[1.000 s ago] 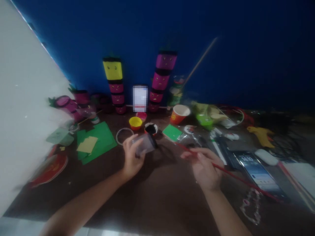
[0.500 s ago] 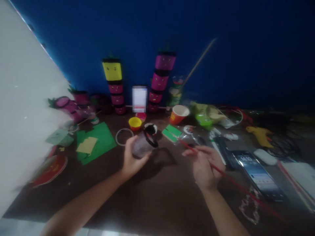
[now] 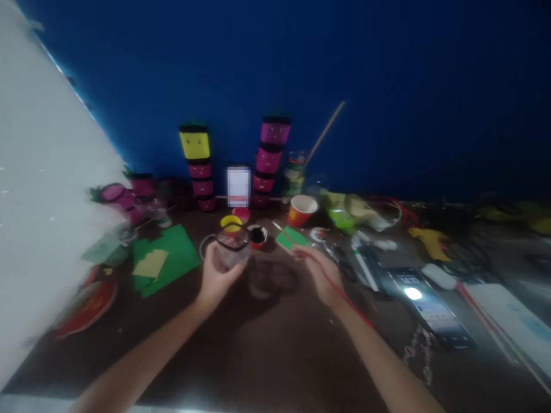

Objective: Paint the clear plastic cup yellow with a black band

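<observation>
My left hand [image 3: 219, 275] is closed around a clear plastic cup [image 3: 235, 255] with a black band at its rim, raised over the table. In my right hand [image 3: 321, 272] is a thin red paintbrush [image 3: 353, 307], pinched in the fingers, its tip pointing up and left above a green piece [image 3: 293, 236]. Between the hands, just beyond the clear cup, stands a small container of black paint [image 3: 257, 235]. Behind the clear cup is a yellow cup [image 3: 231, 222]. Motion blur softens the fingers and brush tip.
Green sheets [image 3: 166, 258] and a red lid-like disc [image 3: 88, 307] lie left. Two stacked-cup figures [image 3: 200, 172] stand behind, flanking a blurred-out screen [image 3: 239, 185]. An orange paper cup [image 3: 302, 210], a yellow glue gun [image 3: 430, 241] and a lit phone [image 3: 433, 307] are to the right.
The clear cup has turned from leaning right to more upright, and my left hand has shifted slightly left. My right hand has moved left with the paintbrush, uncovering more of the black paint container.
</observation>
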Motion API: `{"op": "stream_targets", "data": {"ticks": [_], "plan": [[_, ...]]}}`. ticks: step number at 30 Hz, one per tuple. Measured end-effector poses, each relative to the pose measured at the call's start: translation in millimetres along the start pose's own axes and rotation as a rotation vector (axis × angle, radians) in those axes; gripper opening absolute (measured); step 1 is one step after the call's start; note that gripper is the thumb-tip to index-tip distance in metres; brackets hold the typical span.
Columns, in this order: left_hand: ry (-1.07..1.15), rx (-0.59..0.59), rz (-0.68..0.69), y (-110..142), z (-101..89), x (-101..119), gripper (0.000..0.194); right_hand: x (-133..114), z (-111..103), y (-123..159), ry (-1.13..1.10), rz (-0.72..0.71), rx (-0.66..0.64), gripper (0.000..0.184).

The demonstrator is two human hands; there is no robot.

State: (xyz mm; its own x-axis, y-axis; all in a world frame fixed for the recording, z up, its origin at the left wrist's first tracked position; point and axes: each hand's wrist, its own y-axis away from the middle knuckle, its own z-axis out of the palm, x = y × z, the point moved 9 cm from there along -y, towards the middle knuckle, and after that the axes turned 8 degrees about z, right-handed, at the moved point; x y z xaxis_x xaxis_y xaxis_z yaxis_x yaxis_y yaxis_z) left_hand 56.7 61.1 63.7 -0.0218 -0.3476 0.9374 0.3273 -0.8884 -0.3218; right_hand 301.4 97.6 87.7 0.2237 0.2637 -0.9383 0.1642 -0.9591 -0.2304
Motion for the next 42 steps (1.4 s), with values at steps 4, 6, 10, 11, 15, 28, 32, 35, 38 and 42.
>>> {"op": "stream_targets", "data": {"ticks": [4,6,10,11,15,28,32,35,38,42], "plan": [[-0.134,-0.212,0.053,20.4,11.1,-10.5,0.054,15.2,-10.2,-11.7,-0.03,0.071,0.16,0.018],[-0.3,-0.262,0.127,26.6,9.2,-13.2,0.055,20.0,-6.3,-20.3,-0.132,0.138,0.148,0.015],[-0.515,-0.365,0.191,31.2,9.9,-17.9,0.056,36.0,17.0,-40.6,-0.572,0.363,0.021,0.018],[-0.527,-0.37,0.18,31.2,9.5,-19.1,0.06,40.6,21.9,-45.8,-0.623,0.408,0.008,0.018],[-0.495,-0.42,0.038,33.3,11.3,-30.0,0.073,63.2,39.8,-63.2,-0.687,0.57,-0.031,0.015],[-0.573,-0.466,0.151,33.0,14.6,-24.2,0.056,88.5,78.2,-75.4,-0.729,0.692,0.005,0.026],[-0.585,-0.469,0.121,32.9,13.8,-25.8,0.059,90.8,85.0,-73.8,-0.735,0.707,-0.008,0.03],[-0.59,-0.464,0.089,32.9,12.5,-28.6,0.062,91.1,88.1,-72.1,-0.733,0.726,-0.024,0.032],[-0.581,-0.465,0.08,33.6,12.3,-30.5,0.065,88.8,88.4,-70.0,-0.733,0.732,-0.038,0.033],[-0.566,-0.464,0.068,34.6,10.7,-33.8,0.075,84.0,87.6,-65.6,-0.722,0.729,-0.05,0.034]]}}
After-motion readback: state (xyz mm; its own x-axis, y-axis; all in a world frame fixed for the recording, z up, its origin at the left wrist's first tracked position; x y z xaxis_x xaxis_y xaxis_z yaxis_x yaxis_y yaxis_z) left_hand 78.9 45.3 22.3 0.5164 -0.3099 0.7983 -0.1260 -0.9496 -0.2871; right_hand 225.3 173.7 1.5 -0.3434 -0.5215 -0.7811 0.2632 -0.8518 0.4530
